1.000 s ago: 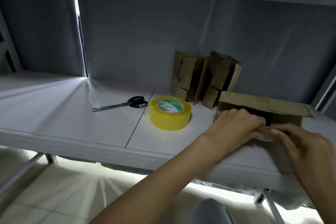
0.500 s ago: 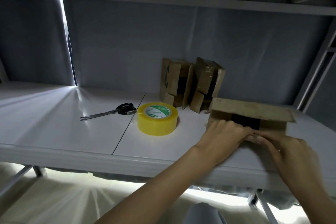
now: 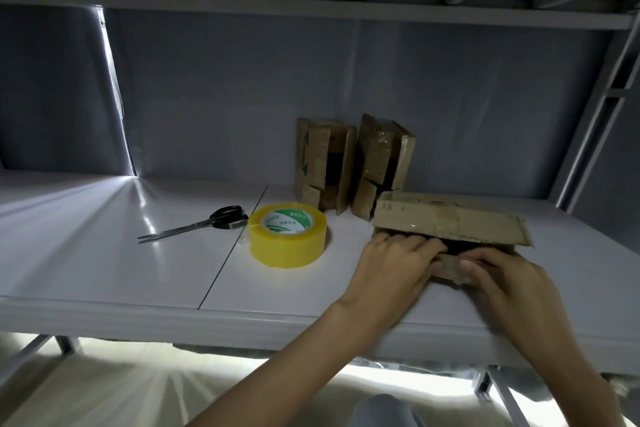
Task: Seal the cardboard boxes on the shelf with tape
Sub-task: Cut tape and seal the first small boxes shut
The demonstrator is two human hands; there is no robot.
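A flat cardboard box (image 3: 446,218) lies on the white shelf (image 3: 104,253) at the right, its front flaps apart with a dark gap between them. My left hand (image 3: 398,263) presses on the box's lower front flap at its left end. My right hand (image 3: 502,274) grips the same lower flap at its right. Two more cardboard boxes (image 3: 353,163) stand on end behind it, against the grey back wall, their flaps loose. A roll of yellow tape (image 3: 287,236) sits left of the flat box.
Black-handled scissors (image 3: 207,222) lie left of the tape roll, blades pointing left. An upper shelf with metal ribs (image 3: 311,7) hangs low overhead. A metal upright (image 3: 595,121) stands at the right. The shelf's front edge (image 3: 173,315) runs just under my forearms.
The view has tilted up and shifted slightly. Both hands stay on the front flap of the flat box, having slid a little lower along it.
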